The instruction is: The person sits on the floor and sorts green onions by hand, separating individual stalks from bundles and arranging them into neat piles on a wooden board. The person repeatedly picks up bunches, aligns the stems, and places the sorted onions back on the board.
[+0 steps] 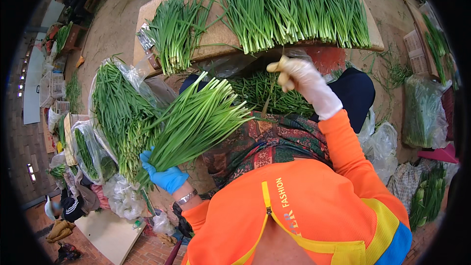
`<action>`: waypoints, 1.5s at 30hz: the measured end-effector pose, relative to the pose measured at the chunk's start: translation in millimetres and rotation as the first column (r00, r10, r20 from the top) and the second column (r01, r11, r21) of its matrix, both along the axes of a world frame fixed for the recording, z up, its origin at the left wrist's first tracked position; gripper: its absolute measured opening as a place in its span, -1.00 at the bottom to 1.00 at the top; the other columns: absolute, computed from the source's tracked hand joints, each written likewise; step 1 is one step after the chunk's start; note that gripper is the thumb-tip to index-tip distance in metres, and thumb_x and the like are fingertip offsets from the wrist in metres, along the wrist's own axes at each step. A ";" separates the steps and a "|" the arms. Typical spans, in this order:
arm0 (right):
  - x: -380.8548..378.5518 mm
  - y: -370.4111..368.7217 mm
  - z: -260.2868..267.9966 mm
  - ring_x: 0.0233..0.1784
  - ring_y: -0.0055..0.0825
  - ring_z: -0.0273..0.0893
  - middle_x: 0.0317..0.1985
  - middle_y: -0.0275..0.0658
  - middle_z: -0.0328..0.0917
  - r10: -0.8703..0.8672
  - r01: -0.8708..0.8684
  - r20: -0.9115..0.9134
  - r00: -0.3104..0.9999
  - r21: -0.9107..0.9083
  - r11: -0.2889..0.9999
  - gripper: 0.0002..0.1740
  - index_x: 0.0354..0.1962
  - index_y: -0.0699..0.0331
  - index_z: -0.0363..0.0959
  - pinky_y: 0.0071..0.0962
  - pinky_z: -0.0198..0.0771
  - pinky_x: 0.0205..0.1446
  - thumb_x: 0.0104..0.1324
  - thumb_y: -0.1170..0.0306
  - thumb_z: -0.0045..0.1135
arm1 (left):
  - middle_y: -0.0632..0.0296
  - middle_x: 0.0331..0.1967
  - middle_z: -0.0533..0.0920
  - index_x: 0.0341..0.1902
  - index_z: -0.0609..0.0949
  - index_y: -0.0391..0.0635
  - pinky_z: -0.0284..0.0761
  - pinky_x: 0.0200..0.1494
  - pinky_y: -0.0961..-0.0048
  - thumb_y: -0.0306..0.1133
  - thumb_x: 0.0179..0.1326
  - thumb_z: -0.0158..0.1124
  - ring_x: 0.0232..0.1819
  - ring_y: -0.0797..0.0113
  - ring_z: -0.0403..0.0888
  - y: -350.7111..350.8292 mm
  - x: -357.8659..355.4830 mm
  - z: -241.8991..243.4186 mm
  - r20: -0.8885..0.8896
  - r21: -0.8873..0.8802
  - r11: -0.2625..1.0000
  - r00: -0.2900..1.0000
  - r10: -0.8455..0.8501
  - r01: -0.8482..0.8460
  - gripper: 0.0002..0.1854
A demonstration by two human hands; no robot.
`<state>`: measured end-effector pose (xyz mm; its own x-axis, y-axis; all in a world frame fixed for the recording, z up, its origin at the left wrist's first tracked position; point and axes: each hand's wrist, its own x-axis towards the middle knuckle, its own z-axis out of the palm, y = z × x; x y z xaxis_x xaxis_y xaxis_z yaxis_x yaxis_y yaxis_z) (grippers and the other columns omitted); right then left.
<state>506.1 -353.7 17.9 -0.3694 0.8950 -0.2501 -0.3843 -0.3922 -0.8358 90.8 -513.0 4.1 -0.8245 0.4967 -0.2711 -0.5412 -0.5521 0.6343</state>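
My left hand [163,175], in a blue glove, grips a loose bundle of green leafy stalks, likely garlic chives [198,117], by the leafy part, pale cut ends pointing up and right. In a pale glove, my right hand [289,71] is raised over my lap near the board's front edge, fingers curled; what lies within them cannot be told. Thin blade-like leaves or strips hang by it. Ahead, a wooden board [213,46] carries a long row of the same greens [294,11] and a smaller pile [176,33]. A cleaver [147,46] lies at the board's left end.
Left of me stands a plastic-lined bag of greens [121,114]. Loose trimmings [283,95] lie between my knees. At right are a wrapped bundle [423,112] and a white crate [415,51]. Other people sit at the far left [75,3] and lower left [70,204].
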 end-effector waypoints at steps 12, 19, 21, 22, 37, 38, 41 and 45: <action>-97.8 -9.0 -70.7 -0.05 -0.49 0.43 -0.07 -0.27 0.55 0.366 -0.324 0.179 0.913 -0.225 0.919 -0.38 0.08 0.31 0.46 -0.50 0.29 0.06 0.27 -0.01 0.11 | 0.20 0.10 0.62 0.13 0.60 -0.07 0.33 0.35 0.05 -0.31 0.40 0.06 0.18 0.18 0.51 -13.8 2.7 -16.3 0.205 -0.090 0.984 0.964 0.170 -0.155 -0.69; -123.0 -14.9 -65.1 -0.15 -0.54 0.50 -0.22 -0.29 0.61 0.135 -0.104 0.143 0.981 -0.206 0.973 -0.64 -0.13 0.37 0.56 -0.56 0.35 0.03 0.24 0.26 0.23 | 0.18 0.13 0.60 0.15 0.58 -0.07 0.33 0.35 0.01 -0.29 0.40 0.05 0.18 0.14 0.50 -9.1 11.2 -9.3 0.208 -0.046 0.990 0.968 0.138 -0.131 -0.68; -117.9 -18.0 -66.9 -0.30 -0.53 0.55 -0.34 -0.32 0.57 0.088 -0.067 0.052 0.995 -0.324 0.944 -0.72 -0.17 0.34 0.53 -0.49 0.50 -0.19 0.25 0.32 0.24 | 0.17 0.13 0.60 0.15 0.57 -0.08 0.34 0.34 0.00 -0.29 0.41 0.06 0.17 0.13 0.51 -3.0 14.2 -4.6 0.160 -0.011 0.997 0.984 0.073 -0.072 -0.68; -114.7 -18.5 -67.7 -0.30 -0.52 0.55 -0.35 -0.32 0.57 0.025 -0.035 -0.031 0.999 -0.380 0.924 -0.72 -0.17 0.34 0.53 -0.48 0.50 -0.19 0.25 0.32 0.25 | 0.16 0.13 0.60 0.15 0.57 -0.08 0.35 0.34 0.01 -0.28 0.41 0.06 0.17 0.13 0.51 4.3 15.3 -2.2 0.119 -0.006 0.999 0.992 0.041 -0.041 -0.68; -58.9 -17.3 -8.8 -0.08 -0.54 0.57 -0.14 -0.16 0.65 -0.129 0.130 0.160 0.979 0.009 0.992 -0.76 -0.20 0.42 0.61 -0.58 0.39 0.12 0.25 0.41 0.24 | 0.18 0.10 0.61 0.14 0.58 -0.08 0.40 0.29 0.06 -0.23 0.38 0.10 0.14 0.14 0.52 34.4 11.3 4.2 -0.086 -0.042 0.999 0.996 -0.027 0.024 -0.66; -46.0 -18.3 -3.2 -0.07 -0.51 0.57 -0.13 -0.15 0.64 -0.066 0.070 0.131 0.989 -0.027 0.997 -0.78 -0.22 0.43 0.61 -0.54 0.40 0.13 0.26 0.41 0.22 | 0.18 0.11 0.60 0.14 0.58 -0.08 0.39 0.30 0.05 -0.24 0.38 0.10 0.15 0.13 0.51 27.7 9.7 2.4 -0.076 -0.049 0.999 0.997 -0.014 0.010 -0.66; -16.6 -17.3 -2.5 -0.10 -0.40 0.58 -0.18 -0.13 0.62 -0.048 0.049 -0.117 0.992 0.009 0.999 -0.81 -0.30 0.41 0.59 -0.39 0.42 0.14 0.27 0.40 0.20 | 0.16 0.14 0.58 0.16 0.57 -0.08 0.37 0.33 0.00 -0.26 0.39 0.10 0.18 0.12 0.49 10.8 7.3 -2.6 0.005 -0.036 0.999 1.000 0.013 -0.013 -0.66; -5.1 -14.8 -20.7 -0.12 -0.36 0.57 -0.20 -0.15 0.59 -0.141 0.111 -0.431 0.891 -0.093 0.989 -0.83 -0.30 0.38 0.54 -0.33 0.45 0.10 0.28 0.40 0.21 | 0.16 0.13 0.60 0.16 0.57 -0.09 0.35 0.34 -0.01 -0.26 0.40 0.08 0.19 0.12 0.49 -1.6 9.6 -9.3 0.059 -0.088 0.993 0.995 0.083 -0.078 -0.66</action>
